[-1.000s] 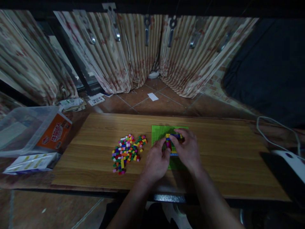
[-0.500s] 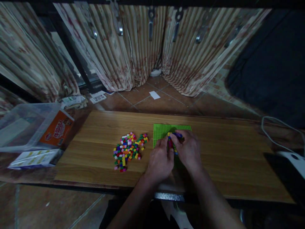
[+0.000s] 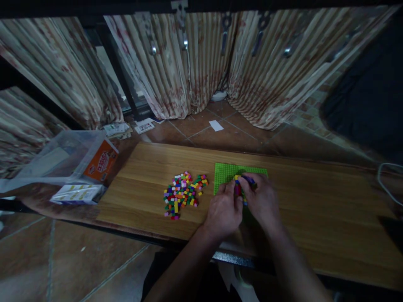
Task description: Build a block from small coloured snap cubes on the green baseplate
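Closely, left hand (image 3: 223,210) beside right hand (image 3: 263,200).

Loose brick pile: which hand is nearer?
Left. The left hand is just right of the loose brick pile, over the green baseplate's near-left part; the right hand is farther right, beyond it.
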The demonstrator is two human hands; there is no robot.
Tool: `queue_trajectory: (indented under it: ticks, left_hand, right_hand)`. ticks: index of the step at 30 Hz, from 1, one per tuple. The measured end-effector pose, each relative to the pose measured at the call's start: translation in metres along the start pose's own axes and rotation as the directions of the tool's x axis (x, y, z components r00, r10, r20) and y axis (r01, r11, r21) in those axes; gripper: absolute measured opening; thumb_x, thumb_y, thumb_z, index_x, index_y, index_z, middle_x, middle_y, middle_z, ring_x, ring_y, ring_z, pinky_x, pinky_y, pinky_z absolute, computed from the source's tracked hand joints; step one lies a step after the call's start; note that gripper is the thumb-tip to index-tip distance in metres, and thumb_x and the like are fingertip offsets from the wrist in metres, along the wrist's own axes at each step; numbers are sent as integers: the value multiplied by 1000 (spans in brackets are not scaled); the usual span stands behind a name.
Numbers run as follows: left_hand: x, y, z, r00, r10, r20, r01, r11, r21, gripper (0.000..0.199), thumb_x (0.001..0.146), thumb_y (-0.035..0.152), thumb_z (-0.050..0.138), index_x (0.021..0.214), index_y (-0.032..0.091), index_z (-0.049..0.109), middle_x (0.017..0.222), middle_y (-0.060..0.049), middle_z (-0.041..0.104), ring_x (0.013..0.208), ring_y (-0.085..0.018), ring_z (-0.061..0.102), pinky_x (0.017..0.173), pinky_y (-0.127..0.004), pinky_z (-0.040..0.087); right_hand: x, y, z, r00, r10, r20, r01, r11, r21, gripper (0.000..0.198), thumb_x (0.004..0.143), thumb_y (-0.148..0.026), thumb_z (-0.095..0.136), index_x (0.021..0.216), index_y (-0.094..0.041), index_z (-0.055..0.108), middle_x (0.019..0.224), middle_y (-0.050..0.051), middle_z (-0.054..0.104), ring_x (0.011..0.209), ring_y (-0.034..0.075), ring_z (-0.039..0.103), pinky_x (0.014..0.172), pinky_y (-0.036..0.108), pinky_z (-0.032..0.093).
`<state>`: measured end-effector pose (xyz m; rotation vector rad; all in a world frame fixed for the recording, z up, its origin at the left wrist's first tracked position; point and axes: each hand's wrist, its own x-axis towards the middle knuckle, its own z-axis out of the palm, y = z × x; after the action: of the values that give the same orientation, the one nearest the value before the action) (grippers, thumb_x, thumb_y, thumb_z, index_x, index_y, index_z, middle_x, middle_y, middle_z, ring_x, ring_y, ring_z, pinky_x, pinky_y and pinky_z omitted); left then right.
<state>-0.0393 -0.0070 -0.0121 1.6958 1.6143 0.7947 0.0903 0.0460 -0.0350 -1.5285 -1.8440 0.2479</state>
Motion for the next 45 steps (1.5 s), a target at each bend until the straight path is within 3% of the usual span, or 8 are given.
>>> queue_trajectory:
  ticks: [5, 9, 12, 15, 20, 30, 36, 45]
  left_hand:
    - [0, -3, -7, 1000, 4, -23, -4, 1000, -28, 40, 92, 28, 48, 130, 18, 57, 123, -11, 66, 102, -23, 67, 94, -35, 53]
    - [4, -10, -23, 990, -20, -136, 8, 996, -88, 32, 92, 26, 49, 118, 18, 66, 115, -8, 71, 100, -21, 67, 92, -33, 53]
    - [9, -21, -42, 969, -78, -236, 56, 994, -97, 29, 92, 22, 50, 114, 18, 68, 111, -7, 73, 98, -20, 68, 92, -32, 52]
    - [13, -37, -61, 937, -115, -329, 131, 991, 28, 28, 90, 16, 50, 108, 19, 70, 109, -7, 74, 102, -20, 68, 94, -32, 50]
    - [16, -56, -80, 943, -135, -305, 220, 938, 266, 28, 88, 13, 49, 101, 21, 73, 103, -8, 73, 95, -21, 68, 89, -32, 50]
    - [13, -60, -78, 978, -72, -195, 145, 907, 394, 26, 84, 13, 54, 99, 23, 73, 100, -6, 72, 96, -20, 65, 90, -31, 49]
    - [14, -54, -70, 991, 44, -123, 15, 898, 440, 33, 83, 9, 51, 108, 20, 71, 109, -8, 71, 106, -21, 62, 99, -34, 46]
    - [13, -52, -70, 997, 16, -77, 28, 838, 544, 26, 81, 7, 51, 91, 21, 70, 94, -6, 71, 94, -21, 65, 89, -31, 50]
  right_hand:
    - [0, -7, -8, 999, -3, -50, 3, 1000, 1, 42, 95, -51, 46, 101, -16, 69, 100, 14, 69, 95, 30, 61, 85, 47, 48]
    - [-7, -28, -15, 980, -78, -183, 83, 996, 18, 30, 96, -40, 48, 100, -19, 69, 99, 11, 70, 97, 27, 61, 89, 45, 47]
    - [-19, -49, -12, 968, -156, -195, 178, 979, 101, 20, 95, -30, 52, 99, -22, 70, 98, 9, 71, 97, 24, 63, 91, 42, 48]
    - [-32, -69, 0, 965, -245, -97, 263, 930, 257, 18, 95, -22, 53, 101, -23, 70, 96, 6, 71, 92, 20, 66, 85, 35, 51]
    - [-48, -85, 20, 907, -387, 166, 286, 856, 430, 21, 97, -20, 47, 101, -24, 68, 90, 4, 71, 82, 17, 67, 74, 29, 53]
    - [-48, -61, 36, 927, -180, 329, 135, 979, 155, 20, 93, -17, 47, 90, -21, 66, 89, 7, 70, 82, 21, 67, 74, 31, 51]
    - [-47, -63, 37, 930, -125, 345, 86, 988, 125, 20, 91, -15, 47, 92, -18, 67, 93, 10, 70, 84, 23, 67, 77, 34, 51]
    - [-47, -62, 38, 932, -118, 344, 76, 988, 133, 18, 91, -15, 50, 89, -19, 67, 92, 8, 70, 84, 21, 67, 78, 31, 50]
